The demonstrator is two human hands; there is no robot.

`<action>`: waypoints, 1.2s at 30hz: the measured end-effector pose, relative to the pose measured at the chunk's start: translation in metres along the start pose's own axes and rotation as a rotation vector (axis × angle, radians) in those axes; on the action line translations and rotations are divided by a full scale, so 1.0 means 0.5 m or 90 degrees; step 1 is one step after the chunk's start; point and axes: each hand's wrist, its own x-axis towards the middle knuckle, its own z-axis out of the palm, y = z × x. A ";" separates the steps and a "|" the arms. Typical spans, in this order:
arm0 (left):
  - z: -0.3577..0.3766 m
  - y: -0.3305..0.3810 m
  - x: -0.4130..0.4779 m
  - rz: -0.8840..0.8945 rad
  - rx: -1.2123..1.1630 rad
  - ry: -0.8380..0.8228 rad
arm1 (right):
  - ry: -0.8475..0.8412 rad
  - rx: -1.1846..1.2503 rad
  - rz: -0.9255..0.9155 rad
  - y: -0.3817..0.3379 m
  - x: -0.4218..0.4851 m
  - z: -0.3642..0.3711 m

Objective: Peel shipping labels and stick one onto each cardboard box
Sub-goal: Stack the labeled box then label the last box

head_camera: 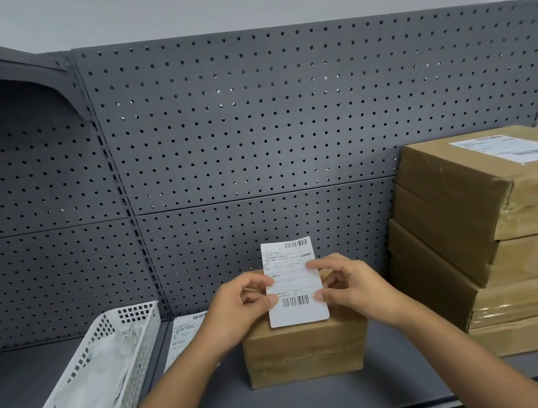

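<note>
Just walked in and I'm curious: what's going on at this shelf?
A person is labelling parcels. The left hand and right hand pinch a shipping label by its side edges, holding it up over a small cardboard box on the grey shelf; it is not stuck down yet. To the right stands a stack of boxes, the top one already carrying a stuck-on label. Another label sheet lies beside a white basket on the left.

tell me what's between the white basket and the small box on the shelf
In the head view, a sheet of shipping labels lies flat between the white basket and the small cardboard box, partly hidden by the left forearm.
</note>
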 end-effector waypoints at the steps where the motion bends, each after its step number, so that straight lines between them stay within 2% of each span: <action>1: 0.000 -0.003 0.002 -0.003 0.002 -0.005 | -0.002 -0.006 0.002 0.002 0.000 -0.001; 13: 0.012 -0.030 0.008 -0.028 0.027 -0.022 | -0.002 -0.052 -0.014 0.024 -0.004 0.010; 23: 0.022 -0.048 -0.005 0.073 0.075 -0.008 | -0.013 -0.158 -0.035 0.042 -0.010 0.018; 31: 0.026 -0.067 -0.007 0.094 0.100 -0.016 | -0.036 -0.060 0.010 0.056 -0.027 0.009; 36: 0.018 -0.075 -0.004 0.086 0.104 -0.039 | -0.104 -0.108 0.030 0.048 -0.024 -0.004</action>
